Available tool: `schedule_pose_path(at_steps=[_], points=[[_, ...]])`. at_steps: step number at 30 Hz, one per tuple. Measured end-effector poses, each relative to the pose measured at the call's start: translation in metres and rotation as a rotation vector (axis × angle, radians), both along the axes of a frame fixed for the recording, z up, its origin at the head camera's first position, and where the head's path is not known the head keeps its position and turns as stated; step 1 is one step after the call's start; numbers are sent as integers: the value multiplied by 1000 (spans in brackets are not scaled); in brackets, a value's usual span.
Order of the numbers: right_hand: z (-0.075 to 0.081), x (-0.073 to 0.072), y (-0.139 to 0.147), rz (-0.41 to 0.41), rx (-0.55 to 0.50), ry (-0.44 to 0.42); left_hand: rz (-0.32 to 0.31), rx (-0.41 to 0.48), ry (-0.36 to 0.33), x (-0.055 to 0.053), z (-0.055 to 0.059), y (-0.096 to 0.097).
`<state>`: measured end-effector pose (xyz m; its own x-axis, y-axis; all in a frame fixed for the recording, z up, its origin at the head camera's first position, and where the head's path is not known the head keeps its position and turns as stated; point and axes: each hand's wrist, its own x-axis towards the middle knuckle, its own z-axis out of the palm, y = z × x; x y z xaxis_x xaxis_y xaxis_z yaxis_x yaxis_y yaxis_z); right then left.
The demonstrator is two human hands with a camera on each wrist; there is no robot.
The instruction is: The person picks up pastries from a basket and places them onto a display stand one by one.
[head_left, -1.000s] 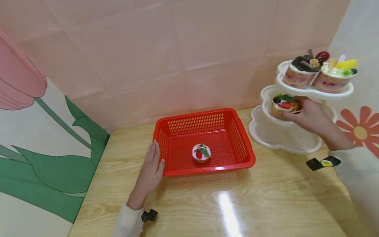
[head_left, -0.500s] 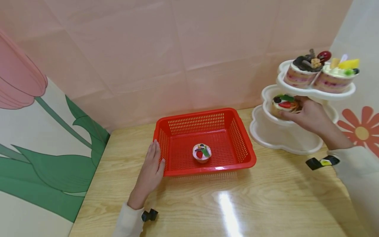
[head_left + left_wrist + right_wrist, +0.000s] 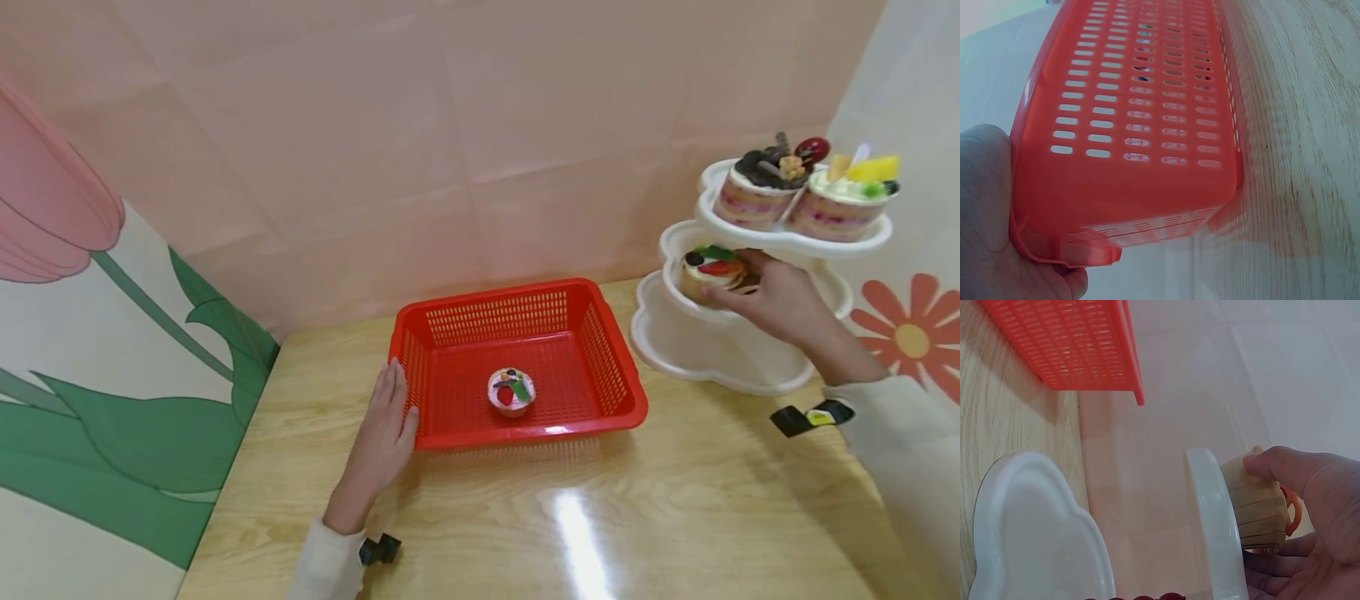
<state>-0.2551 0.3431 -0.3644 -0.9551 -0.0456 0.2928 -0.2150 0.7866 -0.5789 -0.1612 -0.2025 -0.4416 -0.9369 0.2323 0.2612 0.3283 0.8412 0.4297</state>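
My right hand grips a fruit-topped toy cake at the middle tier of a white tiered stand. The right wrist view shows thumb and fingers around the cake's ribbed tan side, close by the tier's white rim. My left hand rests along the left rim of a red plastic basket, fingers straight. A small pink toy cupcake with a strawberry and green topping sits inside the basket.
The stand's top tier holds a chocolate-topped cake cup and one with yellow fruit. It overhangs my right hand. A pink sheet hangs behind the wooden table. The basket stands left of the stand.
The fruit-topped cake has shifted very slightly left on the middle tier, with my right hand still holding it. My left hand keeps its place on the basket rim.
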Motion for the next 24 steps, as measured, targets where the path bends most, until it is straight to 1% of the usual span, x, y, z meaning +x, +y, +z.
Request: schedule_pose_path(at_steps=[4, 9, 12, 15, 18, 24], points=[[-1, 3, 0, 20, -5, 29, 1, 1, -9, 2, 0, -1], [-1, 9, 3, 35, -21, 76, -2, -5, 1, 0, 0, 0], [-2, 14, 3, 60, -59, 73, 0, -4, 8, 0, -1, 0], [-2, 19, 2, 80, -95, 53, 2, 1, 11, 0, 0, 0], [0, 24, 0, 73, -107, 42, 2, 0, 14, 0, 1, 0], [3, 35, -5, 30, -96, 58, 2, 4, 14, -1, 0, 1]])
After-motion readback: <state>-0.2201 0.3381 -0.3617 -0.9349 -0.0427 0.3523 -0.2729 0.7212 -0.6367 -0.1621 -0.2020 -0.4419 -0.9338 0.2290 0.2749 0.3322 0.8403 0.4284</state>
